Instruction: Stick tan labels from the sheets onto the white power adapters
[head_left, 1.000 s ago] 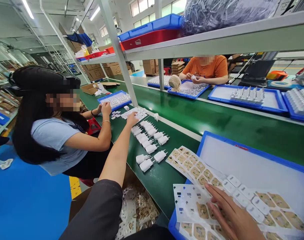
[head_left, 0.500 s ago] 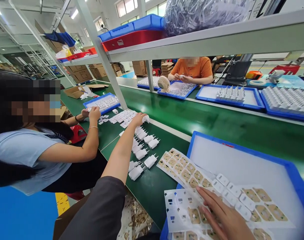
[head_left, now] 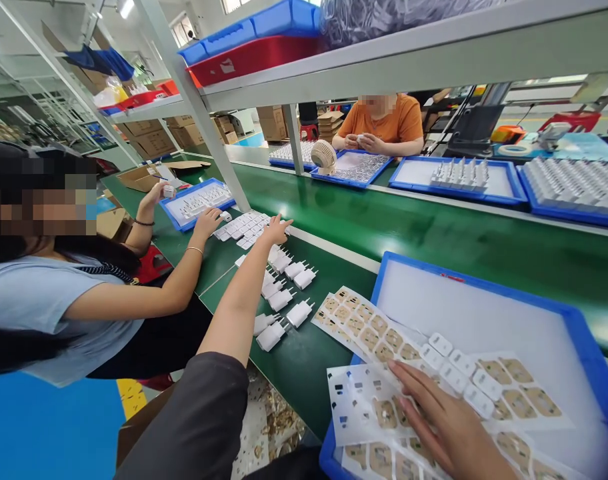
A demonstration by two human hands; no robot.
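Note:
My left hand (head_left: 278, 230) is stretched out at the far end of a group of white pieces (head_left: 249, 228) laid close together on the green table. Its fingers are apart and it holds nothing that I can see. Several white plug adapters (head_left: 300, 312) with metal pins lie below that forearm. My right hand (head_left: 449, 420) rests with fingers extended on a sheet of tan adhesive stickers (head_left: 357, 400), some of whose places are bare. Beside its fingers, small white rounded covers (head_left: 454, 377) lie in rows. Another sticker sheet (head_left: 364, 323) lies partly under them, over the tray's edge.
A blue-rimmed tray (head_left: 484, 283) lies under the sheets. To the left, a co-worker in light blue (head_left: 109, 293) reaches toward the white pieces. Another in orange (head_left: 384, 123) sits across the green bench (head_left: 344, 220). A shelf post (head_left: 219, 147) rises beyond my left hand.
My left hand has opened, and the white thing at its fingertips no longer shows there. The co-worker on the left has spread both hands apart, one reaching toward the pieces. My right hand stays on the sheet.

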